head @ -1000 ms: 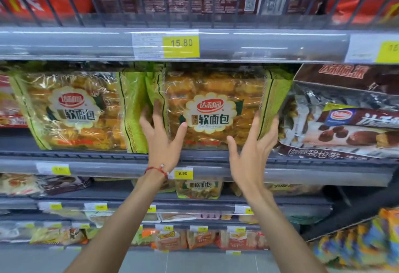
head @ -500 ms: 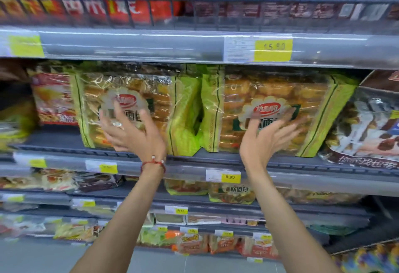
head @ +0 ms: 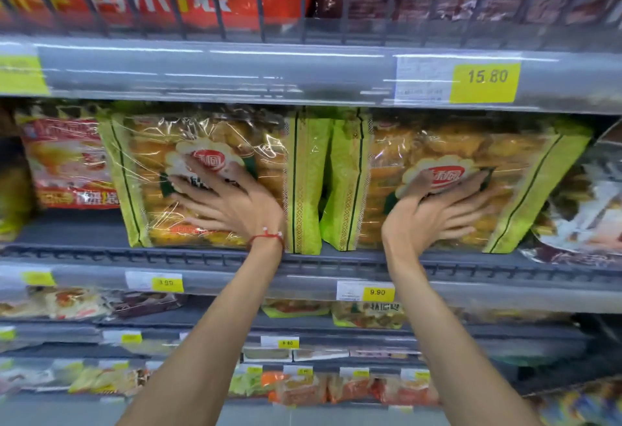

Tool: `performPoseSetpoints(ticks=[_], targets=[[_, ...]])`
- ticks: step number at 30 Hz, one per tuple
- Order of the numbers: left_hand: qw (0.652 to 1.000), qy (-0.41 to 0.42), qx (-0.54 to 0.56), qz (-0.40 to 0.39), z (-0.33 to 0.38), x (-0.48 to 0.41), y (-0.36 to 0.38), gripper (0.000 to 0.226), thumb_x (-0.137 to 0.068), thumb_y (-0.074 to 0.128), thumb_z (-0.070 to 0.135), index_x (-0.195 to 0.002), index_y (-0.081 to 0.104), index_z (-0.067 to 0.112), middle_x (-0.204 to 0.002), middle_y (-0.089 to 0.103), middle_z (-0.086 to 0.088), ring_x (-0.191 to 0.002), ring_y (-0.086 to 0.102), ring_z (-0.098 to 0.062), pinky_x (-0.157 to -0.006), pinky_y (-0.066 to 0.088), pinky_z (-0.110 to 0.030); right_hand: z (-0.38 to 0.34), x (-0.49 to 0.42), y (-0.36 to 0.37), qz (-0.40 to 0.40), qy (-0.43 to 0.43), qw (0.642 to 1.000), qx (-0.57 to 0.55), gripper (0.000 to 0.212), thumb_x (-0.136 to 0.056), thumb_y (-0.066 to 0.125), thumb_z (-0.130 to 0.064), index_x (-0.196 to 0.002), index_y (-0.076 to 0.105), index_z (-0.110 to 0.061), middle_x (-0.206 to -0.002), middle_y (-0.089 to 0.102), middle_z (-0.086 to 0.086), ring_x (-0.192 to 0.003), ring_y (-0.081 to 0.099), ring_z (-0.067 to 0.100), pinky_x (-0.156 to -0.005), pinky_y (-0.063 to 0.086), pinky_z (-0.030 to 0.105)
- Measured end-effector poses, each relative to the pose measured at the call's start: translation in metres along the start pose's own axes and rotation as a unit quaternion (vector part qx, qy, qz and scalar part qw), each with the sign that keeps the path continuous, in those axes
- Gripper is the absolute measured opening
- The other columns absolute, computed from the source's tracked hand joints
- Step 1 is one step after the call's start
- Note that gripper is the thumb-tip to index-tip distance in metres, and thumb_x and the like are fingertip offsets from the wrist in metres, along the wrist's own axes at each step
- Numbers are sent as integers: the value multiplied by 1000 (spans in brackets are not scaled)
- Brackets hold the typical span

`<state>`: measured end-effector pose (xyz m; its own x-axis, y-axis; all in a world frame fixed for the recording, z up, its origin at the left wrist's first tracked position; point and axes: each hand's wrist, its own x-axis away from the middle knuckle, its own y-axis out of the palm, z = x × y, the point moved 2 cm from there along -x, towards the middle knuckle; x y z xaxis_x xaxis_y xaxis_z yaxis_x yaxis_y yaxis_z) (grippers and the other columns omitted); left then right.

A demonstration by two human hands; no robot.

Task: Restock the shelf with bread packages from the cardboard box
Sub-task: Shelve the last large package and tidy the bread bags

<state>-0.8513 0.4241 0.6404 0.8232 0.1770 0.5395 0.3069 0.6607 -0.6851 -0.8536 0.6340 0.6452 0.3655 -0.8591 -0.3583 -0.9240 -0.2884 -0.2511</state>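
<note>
clear-fronted, lime-edged, packed with golden rolls, white scalloped label with red logo: two bread bags, left bag (head: 215, 136) and right bag (head: 454, 146), upright and just beside each other on the middle shelf (head: 101, 252), under the 15.80 tag (head: 484, 82). two hands, arms outstretched, well apart and gripping nothing: left hand (head: 235, 206) flat on the left bag's front, fingers spread, pointing left, red string (head: 266, 238) at the wrist; right hand (head: 427, 220) flat on the right bag's front, fingers spread, pointing right.
</note>
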Motion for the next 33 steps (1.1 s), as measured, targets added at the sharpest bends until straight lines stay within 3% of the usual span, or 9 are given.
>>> performPoseSetpoints(ticks=[3,6,9,11,19,22,24,30,33], targets=[[997,68,41,-3,-6,-10,9,49,-108,22,19,-144,27,-15,-157,27,-13,-143,32,-25,-75,40,1,1,-3,6,18,4,1000,-7,88,-97,22,-68,-165,9,-14,-173,1,14,-159,-6,38,-123,-5,65],[983,21,-185,-6,17,13,8,47,-106,29,16,-133,34,-22,-148,42,-14,-136,43,-24,-42,31,-7,1,-5,12,34,1,999,-8,82,-101,27,-62,-165,10,-14,-173,2,13,-159,-5,37,-123,-4,65],[992,-29,-111,-45,24,-4,4,48,-107,28,19,-145,27,-11,-157,25,-14,-144,29,-27,-78,43,-2,1,-5,16,46,-1,999,-6,79,-103,27,-59,-165,10,-14,-173,3,12,-159,-4,38,-123,-2,66],[971,28,-239,-8,28,-7,1,59,-105,38,25,-154,12,6,-163,0,-12,-150,8,-31,-117,26,-28,1,-5,16,50,0,999,1,78,-103,26,-59,-165,10,-14,-173,3,12,-159,-3,38,-122,0,67],[959,37,-280,-19,14,-5,4,58,-105,36,20,-154,7,8,-162,-10,-12,-150,-3,-30,-121,12,-39,2,0,1,-18,2,999,40,84,-100,23,-65,-165,7,-15,-173,0,12,-159,-3,38,-124,2,65],[997,-15,71,27,1,8,-1,50,-106,30,15,-150,19,-4,-161,8,-20,-149,13,-32,-112,26,-32,6,0,-12,-71,0,996,50,84,-102,27,-66,-165,0,-18,-173,-5,11,-159,-6,36,-125,2,62],[933,-51,353,43,-7,29,-1,41,-105,32,5,-140,34,-15,-152,31,-27,-143,29,-36,-105,31,-30,7,7,-27,-91,-1,995,36,83,-103,31,-61,-165,2,-14,-173,-3,12,-159,-4,34,-126,6,60],[762,224,431,428,-25,58,2,55,-97,44,28,-141,35,-2,-150,31,-17,-140,30,-35,-117,25,-40,21,68,-83,-74,-90,991,-59,42,-108,47,-31,-147,46,-14,-157,32,4,-144,27,22,-116,26,37],[740,346,387,428,-52,70,37,31,-98,48,8,-128,45,0,-128,45,-17,-122,45,-31,-105,38,-42,40,94,-103,-95,-100,987,-79,28,-107,52,-17,-133,59,-13,-139,48,4,-133,39,14,-111,31,26]])
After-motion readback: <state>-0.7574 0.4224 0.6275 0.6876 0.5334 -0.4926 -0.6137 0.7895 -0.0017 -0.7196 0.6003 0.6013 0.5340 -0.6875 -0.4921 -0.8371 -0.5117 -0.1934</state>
